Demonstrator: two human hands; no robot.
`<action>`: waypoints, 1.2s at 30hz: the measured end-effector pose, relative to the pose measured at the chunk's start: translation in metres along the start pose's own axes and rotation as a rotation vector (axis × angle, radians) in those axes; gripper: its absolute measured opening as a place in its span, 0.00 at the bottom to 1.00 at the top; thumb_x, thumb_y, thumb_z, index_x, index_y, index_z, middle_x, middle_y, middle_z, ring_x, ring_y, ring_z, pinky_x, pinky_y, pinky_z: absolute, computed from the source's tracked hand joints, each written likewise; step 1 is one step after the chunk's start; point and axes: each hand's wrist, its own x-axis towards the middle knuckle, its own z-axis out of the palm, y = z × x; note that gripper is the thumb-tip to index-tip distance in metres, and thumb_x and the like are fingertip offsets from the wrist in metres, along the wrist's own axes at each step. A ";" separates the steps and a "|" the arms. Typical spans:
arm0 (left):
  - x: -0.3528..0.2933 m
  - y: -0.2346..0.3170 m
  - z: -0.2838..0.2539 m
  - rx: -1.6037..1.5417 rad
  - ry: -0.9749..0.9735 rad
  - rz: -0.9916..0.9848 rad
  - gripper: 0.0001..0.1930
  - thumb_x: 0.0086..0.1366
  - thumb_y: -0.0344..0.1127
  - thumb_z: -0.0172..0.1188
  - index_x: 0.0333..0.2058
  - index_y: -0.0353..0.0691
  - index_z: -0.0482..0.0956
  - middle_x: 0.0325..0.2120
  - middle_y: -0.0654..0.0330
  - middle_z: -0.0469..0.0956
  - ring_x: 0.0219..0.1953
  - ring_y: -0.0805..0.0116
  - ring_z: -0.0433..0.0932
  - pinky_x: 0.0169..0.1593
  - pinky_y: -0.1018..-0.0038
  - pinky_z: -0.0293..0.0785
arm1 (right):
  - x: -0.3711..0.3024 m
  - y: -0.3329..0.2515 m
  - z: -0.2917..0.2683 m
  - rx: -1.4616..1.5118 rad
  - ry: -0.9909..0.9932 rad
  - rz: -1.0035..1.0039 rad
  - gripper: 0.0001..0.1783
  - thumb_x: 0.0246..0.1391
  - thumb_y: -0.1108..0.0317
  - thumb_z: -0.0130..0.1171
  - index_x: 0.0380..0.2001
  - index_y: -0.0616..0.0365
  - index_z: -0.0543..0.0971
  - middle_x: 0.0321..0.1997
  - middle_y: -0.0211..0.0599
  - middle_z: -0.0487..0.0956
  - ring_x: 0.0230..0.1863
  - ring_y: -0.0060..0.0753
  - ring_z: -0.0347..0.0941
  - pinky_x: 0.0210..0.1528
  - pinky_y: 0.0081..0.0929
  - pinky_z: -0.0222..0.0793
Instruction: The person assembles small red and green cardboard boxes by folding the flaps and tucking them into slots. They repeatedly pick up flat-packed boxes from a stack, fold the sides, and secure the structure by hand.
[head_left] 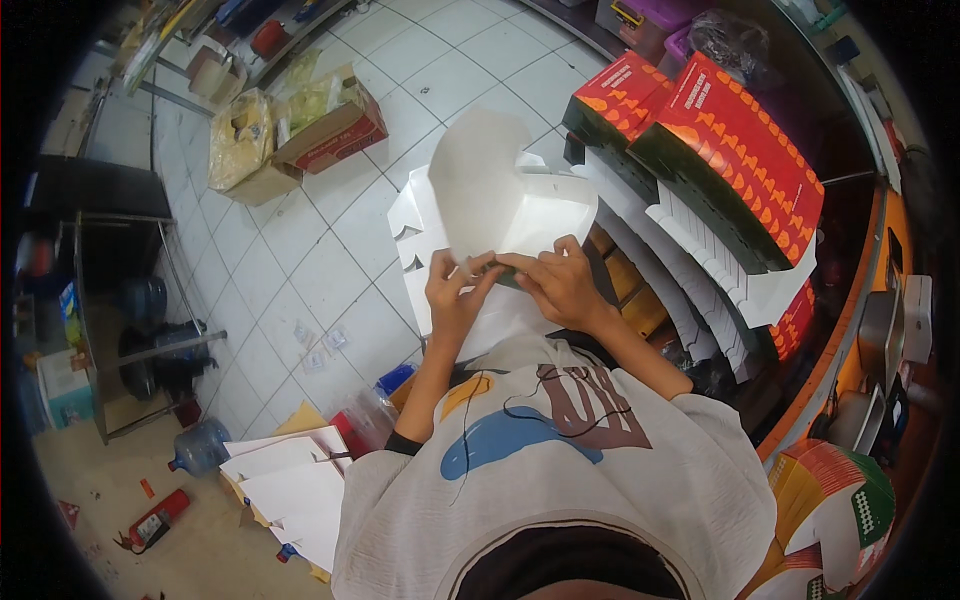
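A loose grey shirt (650, 490) fills the near side. Past it, the left hand (458, 290) and right hand (555, 285) pinch the near edge of a white card box (550, 205), thumbs and fingers closed on it. The fingertips partly cover that edge, so I can't make out the fold there. The box looks partly folded, plain white inside, one tall curved flap (475, 180) standing up at its left. It sits over flat white card (408, 220). Red printed cartons (740, 150) crowd the right; tiled floor (300, 250) stretches away leftward.
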 end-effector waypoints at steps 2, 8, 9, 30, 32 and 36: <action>-0.001 -0.003 -0.006 0.101 -0.188 0.168 0.17 0.45 0.23 0.70 0.37 0.36 0.82 0.38 0.54 0.69 0.32 0.63 0.76 0.30 0.75 0.80 | 0.002 0.005 0.006 0.057 0.041 -0.044 0.14 0.53 0.68 0.55 0.45 0.52 0.78 0.19 0.32 0.73 0.19 0.35 0.60 0.36 0.32 0.55; -0.036 -0.001 0.023 0.064 -0.160 -0.086 0.31 0.42 0.30 0.73 0.47 0.36 0.71 0.49 0.45 0.59 0.52 0.48 0.63 0.49 0.62 0.69 | 0.015 0.005 0.024 0.203 0.083 -0.023 0.09 0.55 0.70 0.55 0.39 0.57 0.78 0.31 0.31 0.80 0.25 0.35 0.64 0.34 0.31 0.58; -0.040 0.001 0.027 0.102 -0.095 -0.160 0.34 0.41 0.31 0.73 0.49 0.36 0.69 0.51 0.43 0.57 0.53 0.45 0.61 0.51 0.60 0.68 | 0.016 0.001 0.029 0.284 0.096 0.004 0.08 0.55 0.70 0.55 0.39 0.57 0.78 0.32 0.33 0.79 0.26 0.35 0.65 0.34 0.30 0.59; -0.008 -0.077 -0.025 0.046 -0.035 -0.033 0.16 0.43 0.25 0.71 0.23 0.38 0.68 0.50 0.50 0.65 0.55 0.50 0.66 0.54 0.60 0.66 | 0.034 0.125 0.012 0.163 -0.266 -0.152 0.59 0.21 0.59 0.76 0.63 0.52 0.59 0.65 0.48 0.59 0.67 0.53 0.53 0.67 0.43 0.50; -0.009 -0.087 -0.030 -0.067 -0.033 -0.061 0.13 0.47 0.24 0.68 0.23 0.38 0.68 0.50 0.57 0.64 0.56 0.62 0.65 0.46 0.73 0.72 | 0.032 0.128 0.023 0.182 -0.216 -0.174 0.57 0.22 0.59 0.76 0.62 0.52 0.62 0.61 0.48 0.63 0.64 0.52 0.56 0.67 0.43 0.51; 0.001 -0.082 -0.053 -0.093 -0.067 -0.186 0.13 0.53 0.31 0.66 0.24 0.39 0.66 0.45 0.56 0.67 0.51 0.62 0.66 0.50 0.71 0.66 | 0.036 0.110 0.014 0.141 -0.117 -0.211 0.50 0.24 0.58 0.75 0.56 0.56 0.66 0.50 0.46 0.70 0.57 0.48 0.63 0.60 0.40 0.60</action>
